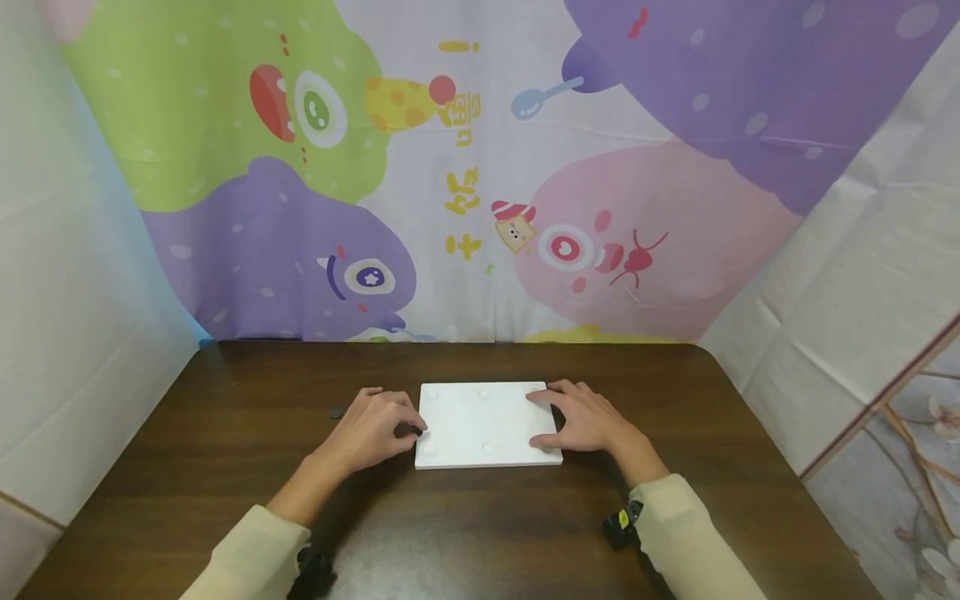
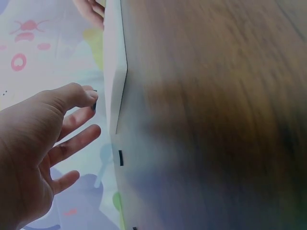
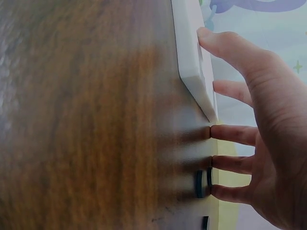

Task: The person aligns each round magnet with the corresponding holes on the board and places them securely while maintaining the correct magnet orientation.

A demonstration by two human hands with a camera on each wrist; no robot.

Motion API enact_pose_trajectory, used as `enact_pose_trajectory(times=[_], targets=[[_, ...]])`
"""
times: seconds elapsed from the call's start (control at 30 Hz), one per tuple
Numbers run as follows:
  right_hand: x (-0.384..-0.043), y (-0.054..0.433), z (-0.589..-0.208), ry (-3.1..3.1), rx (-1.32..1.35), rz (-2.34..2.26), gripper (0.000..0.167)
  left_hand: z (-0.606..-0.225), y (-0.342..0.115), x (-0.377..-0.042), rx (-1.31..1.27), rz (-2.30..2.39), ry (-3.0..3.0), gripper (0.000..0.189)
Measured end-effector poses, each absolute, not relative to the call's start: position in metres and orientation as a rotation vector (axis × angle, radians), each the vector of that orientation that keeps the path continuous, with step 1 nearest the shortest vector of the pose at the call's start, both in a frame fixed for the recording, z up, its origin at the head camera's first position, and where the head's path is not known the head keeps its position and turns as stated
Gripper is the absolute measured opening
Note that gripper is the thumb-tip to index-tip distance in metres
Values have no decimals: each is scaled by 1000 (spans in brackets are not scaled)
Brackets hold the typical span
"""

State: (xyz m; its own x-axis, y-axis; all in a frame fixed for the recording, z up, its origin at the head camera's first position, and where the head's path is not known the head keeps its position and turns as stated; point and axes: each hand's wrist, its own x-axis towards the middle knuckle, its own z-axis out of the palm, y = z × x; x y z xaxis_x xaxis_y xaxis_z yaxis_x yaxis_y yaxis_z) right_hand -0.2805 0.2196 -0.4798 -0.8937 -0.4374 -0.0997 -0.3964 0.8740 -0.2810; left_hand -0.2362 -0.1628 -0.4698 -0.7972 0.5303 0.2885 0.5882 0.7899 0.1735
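A white rectangular board (image 1: 480, 425) with several shallow round recesses lies flat on the table. At its left edge my left hand (image 1: 378, 427) pinches a small thin black disc (image 2: 94, 101) between thumb and forefinger, its other fingers spread apart. My right hand (image 1: 588, 419) rests at the board's right end, thumb and forefinger on top of it and far apart. In the right wrist view its remaining fingers (image 3: 235, 163) reach beyond the board with their tips at the tabletop. Another dark disc (image 1: 337, 412) lies left of my left hand.
The brown wooden table (image 1: 465, 533) runs back to a cartoon-printed curtain (image 1: 465, 250), with pale fabric at both sides. Near the right fingertips, several dark discs (image 3: 199, 184) lie on the tabletop. Black wrist devices (image 1: 621, 527) sit at both cuffs.
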Motion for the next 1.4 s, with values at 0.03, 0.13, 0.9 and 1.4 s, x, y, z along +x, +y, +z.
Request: enact_pose_trajectory(times=[0.03, 0.13, 0.9, 1.4], targets=[[-280, 219, -480, 2885, -646, -381, 87, -470, -162, -236, -873, -377, -2758, 16], [-280, 219, -479, 2886, -641, -379, 87, -469, -160, -236, -878, -379, -2759, 16], [-279, 218, -478, 2873, -618, -392, 86, -470, -156, -231, -923, -432, -2782, 14], [-279, 217, -479, 2875, -616, -390, 86, -478, -155, -230, -1020, -398, -2798, 11]])
